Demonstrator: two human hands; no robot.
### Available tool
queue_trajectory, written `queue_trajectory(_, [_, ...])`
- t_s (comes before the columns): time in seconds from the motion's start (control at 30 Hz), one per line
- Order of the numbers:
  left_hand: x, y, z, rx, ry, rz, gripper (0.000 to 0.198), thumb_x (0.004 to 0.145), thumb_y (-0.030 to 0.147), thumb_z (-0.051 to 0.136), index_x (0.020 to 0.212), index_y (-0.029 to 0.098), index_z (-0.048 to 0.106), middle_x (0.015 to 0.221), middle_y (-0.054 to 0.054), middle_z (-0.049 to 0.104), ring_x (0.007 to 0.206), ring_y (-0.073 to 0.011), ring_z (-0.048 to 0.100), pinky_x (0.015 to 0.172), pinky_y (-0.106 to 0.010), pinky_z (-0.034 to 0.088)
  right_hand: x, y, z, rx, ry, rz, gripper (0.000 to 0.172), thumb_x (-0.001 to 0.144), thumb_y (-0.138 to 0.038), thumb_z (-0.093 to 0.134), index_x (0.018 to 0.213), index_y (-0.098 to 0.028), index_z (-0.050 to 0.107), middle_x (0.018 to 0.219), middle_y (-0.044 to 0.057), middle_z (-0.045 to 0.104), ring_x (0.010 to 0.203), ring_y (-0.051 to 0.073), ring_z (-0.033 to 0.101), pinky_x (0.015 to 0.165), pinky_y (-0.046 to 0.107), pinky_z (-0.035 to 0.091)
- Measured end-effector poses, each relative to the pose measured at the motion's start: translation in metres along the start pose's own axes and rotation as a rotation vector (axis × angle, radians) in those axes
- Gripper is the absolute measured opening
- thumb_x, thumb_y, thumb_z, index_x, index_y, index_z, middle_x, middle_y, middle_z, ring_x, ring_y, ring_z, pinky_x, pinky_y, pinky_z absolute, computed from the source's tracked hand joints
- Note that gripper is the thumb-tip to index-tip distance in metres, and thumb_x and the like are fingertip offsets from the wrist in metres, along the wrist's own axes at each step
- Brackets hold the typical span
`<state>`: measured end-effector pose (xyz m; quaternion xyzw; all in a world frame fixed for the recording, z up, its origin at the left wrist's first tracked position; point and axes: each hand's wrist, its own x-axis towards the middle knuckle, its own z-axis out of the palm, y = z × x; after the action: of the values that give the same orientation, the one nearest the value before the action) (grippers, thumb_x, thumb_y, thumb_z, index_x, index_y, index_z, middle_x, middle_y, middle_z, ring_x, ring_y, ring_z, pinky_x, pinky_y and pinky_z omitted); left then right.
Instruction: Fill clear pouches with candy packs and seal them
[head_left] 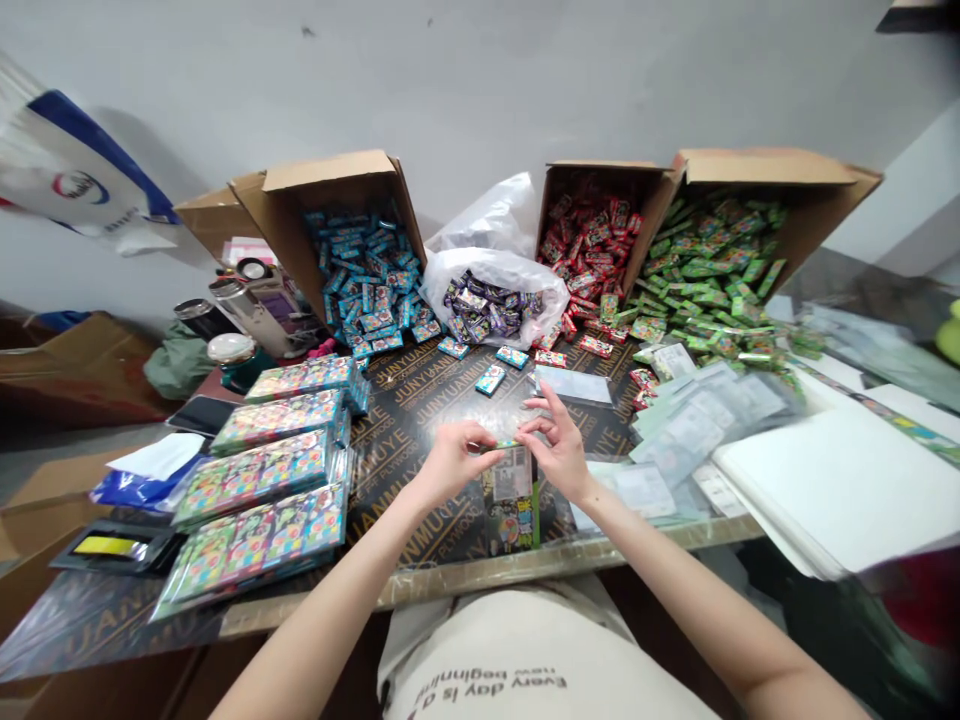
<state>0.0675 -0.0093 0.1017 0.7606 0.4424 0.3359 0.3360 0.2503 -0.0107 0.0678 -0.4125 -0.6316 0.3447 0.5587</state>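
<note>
In front of my body, my left hand (pixel 463 458) and my right hand (pixel 556 443) meet, thumbs and fingers pinching opposite ends of a small green patterned packet (pixel 508 443). The packet is seen nearly edge-on, and my fingertips cover its ends. Directly below it, a printed card (pixel 514 510) with a grey text panel and a green edge lies near the table's front. Whether the packet touches this card, I cannot tell. Just beyond my right hand is a clear sleeve (pixel 574 385). Blue packets (pixel 490 379) lie loose a little farther off.
Open cartons spill blue packets (pixel 367 270), red packets (pixel 592 240) and green packets (pixel 705 270). Between them sits a white plastic bag (pixel 551 295) of purple packets. Stacked filled packs (pixel 262 530) stand left. Clear sleeves (pixel 697 420) and white sheets (pixel 847 480) lie right.
</note>
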Motion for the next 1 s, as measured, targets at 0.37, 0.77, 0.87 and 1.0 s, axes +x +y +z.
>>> queue_trajectory(0.37, [-0.009,0.000,0.006,0.194,-0.015,0.104,0.021,0.082,0.025,0.051,0.093,0.021,0.068,0.079,-0.005,0.060,0.072,-0.0143,0.054,0.068,-0.025,0.041,-0.021,0.011,-0.011,-0.213,0.009,-0.254,0.055,0.079,-0.016,0.056,0.126,-0.036,0.038,0.102,0.004,0.057,0.089,0.018,0.061,0.089,0.040,0.046])
queue_trajectory(0.77, [-0.008,-0.009,0.014,0.028,0.113,0.151,0.015,0.077,0.018,0.058,0.086,0.020,0.070,0.078,-0.004,0.063,0.072,-0.0130,0.058,0.067,-0.024,0.045,-0.003,0.000,-0.010,-0.044,-0.047,-0.134,0.057,0.076,-0.016,0.060,0.126,-0.036,0.041,0.103,0.002,0.053,0.078,0.013,0.062,0.085,0.036,0.049])
queue_trajectory(0.87, [-0.008,-0.009,0.014,0.029,0.109,0.153,0.016,0.076,0.017,0.059,0.087,0.021,0.070,0.078,-0.004,0.063,0.072,-0.0131,0.058,0.066,-0.024,0.045,0.000,-0.001,-0.010,0.130,-0.038,0.018,0.069,0.071,-0.022,0.066,0.130,-0.036,0.033,0.107,0.002,0.050,0.069,0.010,0.063,0.083,0.036,0.051])
queue_trajectory(1.0, [-0.007,-0.012,0.013,0.021,0.115,0.147,0.015,0.076,0.019,0.060,0.087,0.020,0.070,0.078,-0.004,0.063,0.070,-0.0131,0.058,0.064,-0.024,0.045,0.017,-0.005,-0.011,0.213,-0.110,0.224,0.086,0.062,-0.027,0.073,0.134,-0.033,0.027,0.105,0.004,0.051,0.059,0.008,0.061,0.072,0.031,0.055])
